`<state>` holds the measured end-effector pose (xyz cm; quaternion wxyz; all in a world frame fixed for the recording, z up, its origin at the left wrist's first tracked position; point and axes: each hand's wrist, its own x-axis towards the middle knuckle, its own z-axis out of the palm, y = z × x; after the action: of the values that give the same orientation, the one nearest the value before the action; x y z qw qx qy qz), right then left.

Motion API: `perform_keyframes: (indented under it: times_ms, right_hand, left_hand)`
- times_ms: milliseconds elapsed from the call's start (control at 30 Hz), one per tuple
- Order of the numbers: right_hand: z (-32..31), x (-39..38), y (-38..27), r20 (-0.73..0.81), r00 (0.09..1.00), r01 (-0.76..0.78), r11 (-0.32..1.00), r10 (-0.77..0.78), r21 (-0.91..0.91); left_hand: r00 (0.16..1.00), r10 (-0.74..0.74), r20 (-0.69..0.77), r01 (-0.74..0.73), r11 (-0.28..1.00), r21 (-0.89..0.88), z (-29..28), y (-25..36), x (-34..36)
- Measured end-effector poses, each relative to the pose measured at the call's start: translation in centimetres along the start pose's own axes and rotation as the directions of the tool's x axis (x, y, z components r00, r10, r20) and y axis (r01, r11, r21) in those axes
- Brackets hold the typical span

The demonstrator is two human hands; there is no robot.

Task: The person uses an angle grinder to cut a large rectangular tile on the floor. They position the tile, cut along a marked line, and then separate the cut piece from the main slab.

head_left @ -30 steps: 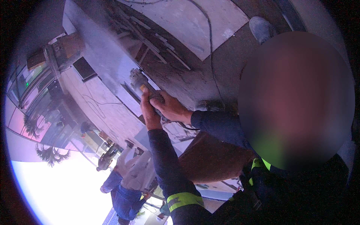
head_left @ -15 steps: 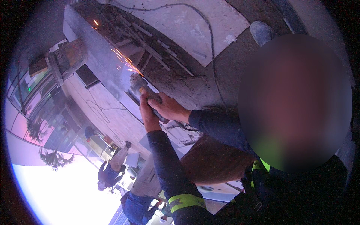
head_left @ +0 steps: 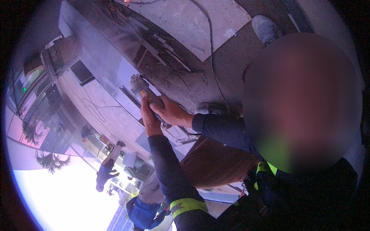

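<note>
Both my hands are wrapped round a grey, dusty angle grinder (head_left: 139, 83). My left hand (head_left: 150, 116) grips it from the lower left, near an orange-yellow patch on its body. My right hand (head_left: 172, 112) is closed round the body farther back. The grinder's head points up and left, beside the edge of a long pale slab (head_left: 110, 65). Its disc cannot be made out, nor whether it touches the slab. Close to the head, a dark narrow strip (head_left: 130, 98) lies along the slab.
Several loose strips (head_left: 158, 48) lie on the dirty ground beyond the slab. A dark cable (head_left: 212, 57) crosses a pale sheet (head_left: 192, 27) and the ground. Two shoes (head_left: 266, 30) show at upper right. Other people (head_left: 143, 211) are at lower left. A blurred oval hides much of the right side.
The stream of orange sparks from the grinder has gone; only faint glowing specks show near the top edge. The view has shifted slightly. Both hands keep their grip.
</note>
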<state>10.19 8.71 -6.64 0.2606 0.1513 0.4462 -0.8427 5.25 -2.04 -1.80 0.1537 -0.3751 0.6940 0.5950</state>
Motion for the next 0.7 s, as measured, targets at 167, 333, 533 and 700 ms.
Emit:
perform_keyframes:
  times_ms: [167, 333, 533, 700]
  right_hand:
    - [-0.3, -0.5, -0.3, -0.011, 1.000, -0.012, 0.996, 0.011, -0.089]
    - [-0.6, -1.2, -0.2, 0.016, 0.998, -0.054, 0.997, 0.055, -0.059]
    - [-0.8, -2.0, -0.4, 0.032, 0.997, -0.067, 0.997, 0.068, -0.032]
    - [-1.3, -2.8, -0.9, 0.068, 0.994, 0.096, 0.986, -0.087, -0.136]
  left_hand:
    - [1.000, 0.000, -0.020, 0.000, 1.000, 0.013, 0.3, -0.1, -0.5]
    - [1.000, -0.008, 0.014, 0.008, 1.000, -0.011, 0.1, -0.6, -0.9]
    - [0.998, 0.018, -0.065, -0.016, 0.999, 0.034, 0.4, -0.9, -1.6]
    - [1.000, -0.011, -0.013, 0.010, 1.000, -0.029, 0.5, -0.9, -1.9]
